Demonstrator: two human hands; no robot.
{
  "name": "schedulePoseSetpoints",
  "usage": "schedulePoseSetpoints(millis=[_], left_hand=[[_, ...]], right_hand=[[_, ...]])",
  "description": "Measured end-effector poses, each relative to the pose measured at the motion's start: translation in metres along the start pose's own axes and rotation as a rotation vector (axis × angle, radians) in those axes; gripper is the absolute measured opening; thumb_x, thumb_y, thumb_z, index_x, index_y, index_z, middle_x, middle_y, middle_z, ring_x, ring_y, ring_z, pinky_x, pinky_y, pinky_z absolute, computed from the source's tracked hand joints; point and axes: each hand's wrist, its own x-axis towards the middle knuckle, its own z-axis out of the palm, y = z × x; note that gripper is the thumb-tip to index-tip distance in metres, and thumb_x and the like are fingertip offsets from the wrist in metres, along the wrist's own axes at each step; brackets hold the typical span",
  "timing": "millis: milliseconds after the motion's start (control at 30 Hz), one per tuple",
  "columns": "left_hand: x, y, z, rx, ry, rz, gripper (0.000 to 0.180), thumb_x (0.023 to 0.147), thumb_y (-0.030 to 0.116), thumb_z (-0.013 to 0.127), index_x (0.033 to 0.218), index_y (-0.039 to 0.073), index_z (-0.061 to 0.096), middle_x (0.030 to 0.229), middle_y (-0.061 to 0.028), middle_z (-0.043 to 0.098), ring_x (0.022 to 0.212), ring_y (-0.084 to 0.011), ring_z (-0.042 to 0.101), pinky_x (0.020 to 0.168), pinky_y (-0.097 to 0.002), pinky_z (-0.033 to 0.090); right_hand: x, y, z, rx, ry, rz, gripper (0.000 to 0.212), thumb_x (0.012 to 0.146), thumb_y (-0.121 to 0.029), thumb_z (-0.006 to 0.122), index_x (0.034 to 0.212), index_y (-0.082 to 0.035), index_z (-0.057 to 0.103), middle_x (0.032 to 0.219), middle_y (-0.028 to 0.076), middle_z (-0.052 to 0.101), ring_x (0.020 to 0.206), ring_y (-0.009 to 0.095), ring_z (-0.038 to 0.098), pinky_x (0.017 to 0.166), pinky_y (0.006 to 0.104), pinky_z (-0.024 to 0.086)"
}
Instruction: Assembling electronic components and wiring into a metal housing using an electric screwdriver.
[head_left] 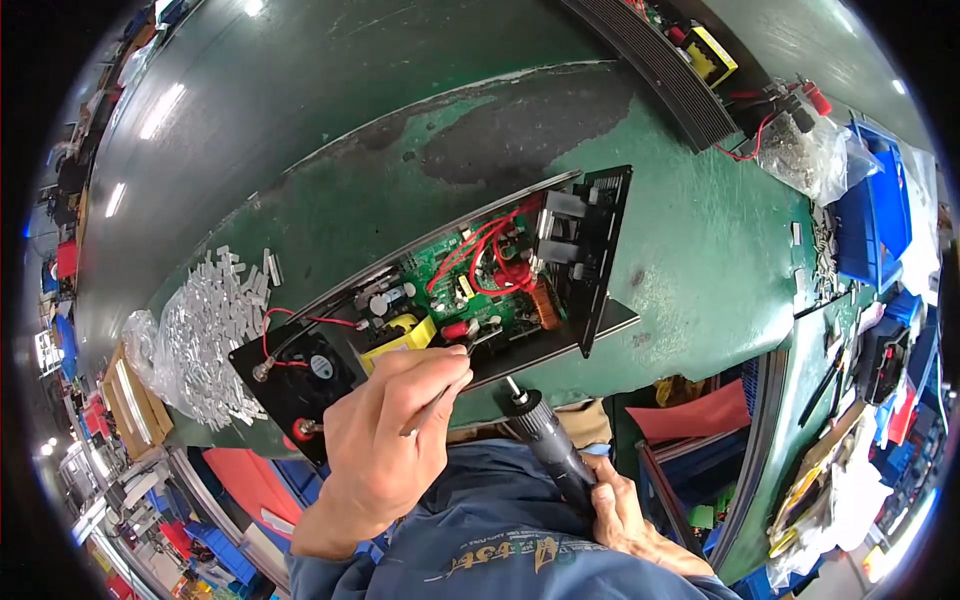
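In front of me lies an opened black metal housing (605,275) with a green circuit board (425,262) inside. Red wires (485,255) loop over the board, and a yellow-wrapped transformer (405,340) sits near its left part. My left hand (385,440) is closed in a pinch at the housing's near edge, gripping a thin metal tool that looks like tweezers (482,336); its tip points in among the components. Lower right, my right hand (622,512) wraps round the rear of a black electric screwdriver (550,445). The screwdriver's bit points up toward the housing, apart from it.
Many small silver metal pieces (215,340) are heaped on the green bench at the left. Another black finned housing (665,70) stands at the far right. A clear plastic bag (815,160) and blue bins (875,215) line the right side. Open drawers show below the bench edge.
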Motion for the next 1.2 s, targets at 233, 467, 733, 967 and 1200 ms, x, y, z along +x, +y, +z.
schedulePoseSetpoints(millis=[233,467,733,967,1200], left_hand=[[0.004,-0.001,-0.001,0.053,-0.032,0.058,0.027,0.086,-0.003,0.075,0.109,0.001,0.062,0.096,-0.0121,0.072,0.077,-0.0257,0.072,0.062,-0.0305,0.056],[0.008,0.002,-0.001,0.053,-0.057,0.07,0.026,0.085,-0.004,0.075,0.107,0.001,0.062,0.095,-0.0122,0.071,0.076,-0.0265,0.072,0.062,-0.0316,0.056],[0.01,0.01,-0.003,0.059,-0.088,-0.02,0.019,0.087,-0.005,0.073,0.103,0.0,0.063,0.095,-0.0144,0.072,0.082,-0.03,0.072,0.069,-0.0353,0.056],[0.014,0.012,-0.005,0.084,-0.126,-0.03,0.02,0.087,-0.005,0.073,0.103,0.0,0.063,0.095,-0.0139,0.072,0.082,-0.0299,0.072,0.069,-0.0358,0.056],[0.014,0.01,-0.002,0.081,-0.136,-0.03,0.021,0.086,-0.005,0.074,0.103,0.0,0.063,0.095,-0.0138,0.072,0.082,-0.0301,0.071,0.07,-0.0355,0.056]], right_hand=[[0.002,-0.016,0.009,0.04,0.036,0.06,0.076,0.106,-0.061,0.036,0.14,0.005,0.049,0.108,0.015,0.067,0.095,0.02,0.061,0.089,0.0349,0.047],[-0.001,-0.019,0.008,0.143,0.002,0.102,0.081,0.104,-0.066,0.032,0.141,0.005,0.048,0.097,0.01,0.065,0.088,0.016,0.06,0.083,0.0326,0.047],[-0.001,-0.005,0.004,0.08,-0.041,0.002,0.051,0.111,-0.036,0.037,0.146,0.0,0.044,0.106,0.022,0.069,0.096,0.032,0.07,0.09,0.0396,0.052],[0.0,0.007,0.007,0.043,0.0,-0.069,0.052,0.11,-0.038,0.037,0.144,0.0,0.046,0.079,0.014,0.064,0.07,0.028,0.066,0.07,0.0389,0.052],[0.003,0.004,0.006,-0.01,0.013,-0.09,0.049,0.109,-0.034,0.042,0.143,0.001,0.047,0.095,0.021,0.069,0.08,0.035,0.07,0.077,0.0409,0.055]])
